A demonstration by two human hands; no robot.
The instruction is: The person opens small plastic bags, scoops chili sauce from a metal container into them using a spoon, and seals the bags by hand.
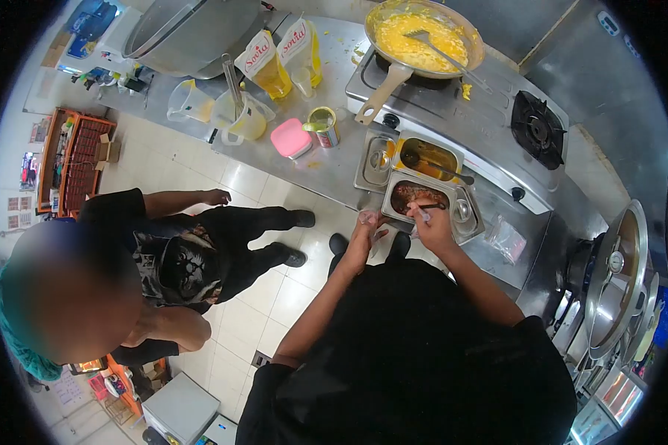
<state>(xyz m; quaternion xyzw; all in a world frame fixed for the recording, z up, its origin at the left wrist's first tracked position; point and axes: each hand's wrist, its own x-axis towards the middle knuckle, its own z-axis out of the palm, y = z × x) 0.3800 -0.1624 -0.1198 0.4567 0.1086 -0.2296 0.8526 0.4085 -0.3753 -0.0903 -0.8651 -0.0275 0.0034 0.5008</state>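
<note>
My right hand (432,224) is closed round the dark handle of a spoon (432,206), over a steel container of reddish-brown food (402,194). Left of that container, my left hand (364,231) has its fingers wrapped round something small and clear, perhaps a plastic bag or cup (368,216). Just behind the reddish food sits a second steel container (395,156) with yellow-orange liquid and a ladle (453,175) in it. Steel lids lie on both sides, one at the left (378,157) and one at the right (464,211).
On the stove (460,111) is a pan of yellow food (423,41). A pink-lidded box (291,139), an open can (323,127), jugs (239,119) and oil pouches (266,65) stand on the counter. Another person (178,263) stands at the left. A packet (506,239) lies at the right.
</note>
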